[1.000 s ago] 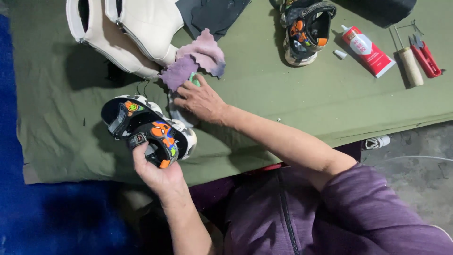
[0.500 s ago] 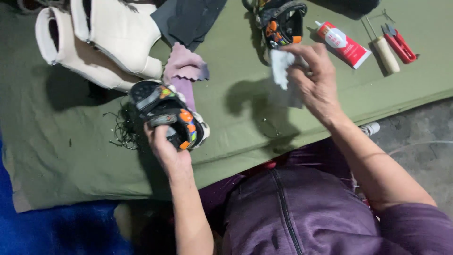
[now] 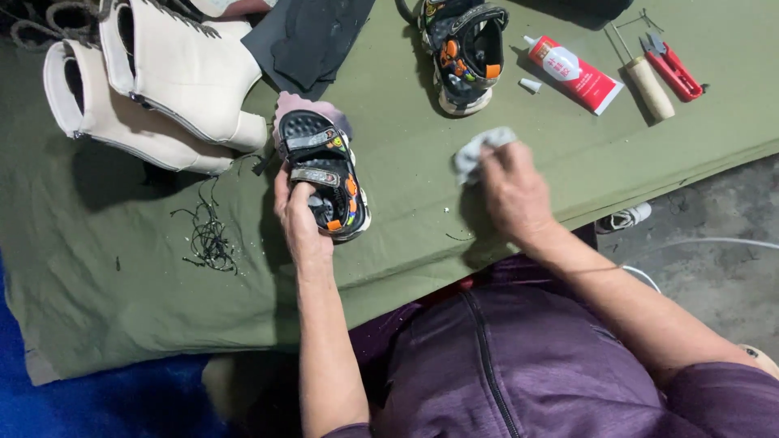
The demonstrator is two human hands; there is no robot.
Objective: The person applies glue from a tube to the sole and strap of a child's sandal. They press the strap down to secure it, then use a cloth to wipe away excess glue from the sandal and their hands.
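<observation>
Left hand clamped on black sandal, mid table | right hand closed on grey cloth nearer the front edge

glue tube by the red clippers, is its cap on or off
Off. The glue tube lies flat with its nozzle bare, and a small white cap lies apart beside it on the green cloth.

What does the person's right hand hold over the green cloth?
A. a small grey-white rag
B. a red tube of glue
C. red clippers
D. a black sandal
A: the right hand grips a crumpled grey-white rag, while the black sandal is in the left hand and the glue tube lies untouched.
</observation>
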